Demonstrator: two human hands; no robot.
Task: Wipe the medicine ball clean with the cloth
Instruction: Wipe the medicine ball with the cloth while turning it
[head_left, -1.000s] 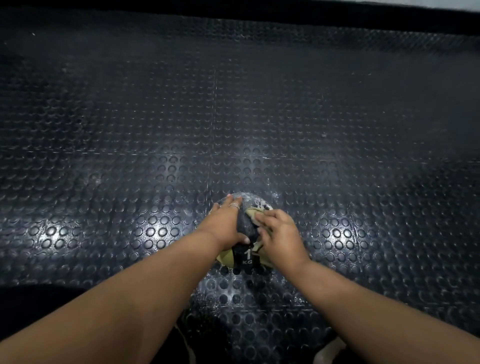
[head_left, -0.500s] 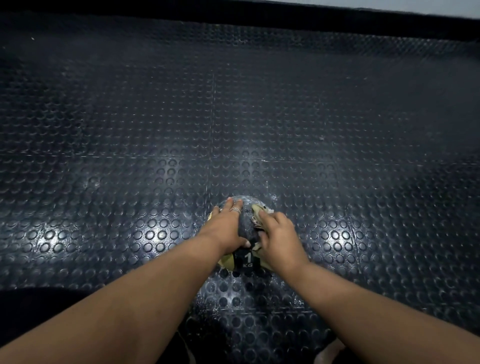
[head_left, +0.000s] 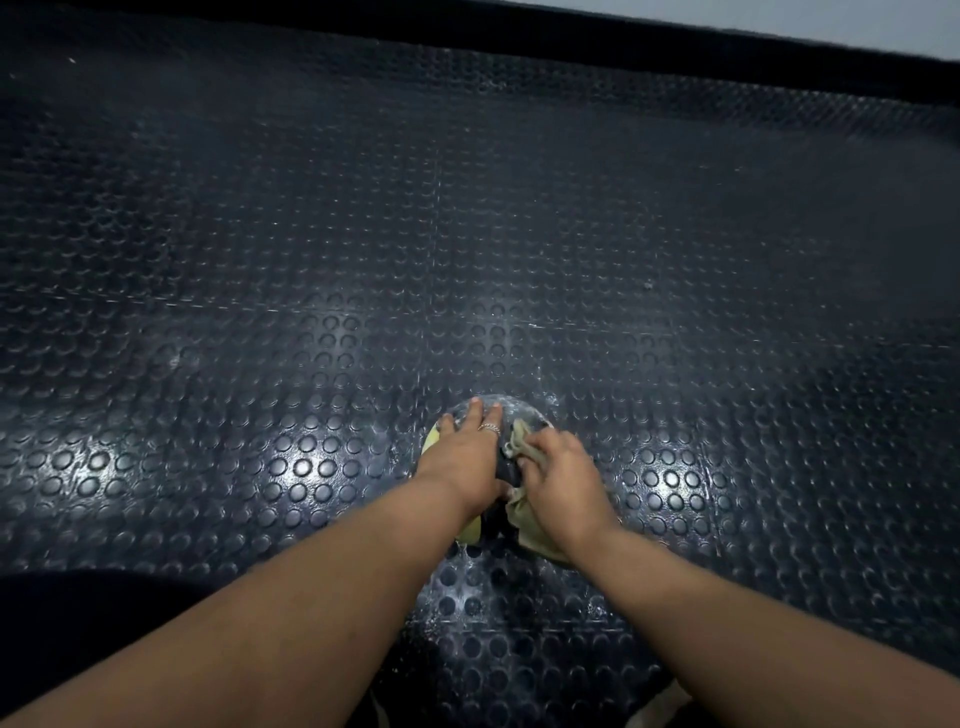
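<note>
The medicine ball (head_left: 506, 470) sits on the studded rubber floor (head_left: 260, 312), dark with yellow panels, mostly hidden under both hands. The cloth (head_left: 519, 441) is bunched on its upper right side, pinched under the curled fingers of the right hand (head_left: 558, 478). The left hand (head_left: 462, 457) lies flat on top with fingers extended (a ring shows on one), steadying the ball. This looks like mid-wipe — the next move probably calls for turning the ball under the left palm so the cloth reaches the unseen underside.
</note>
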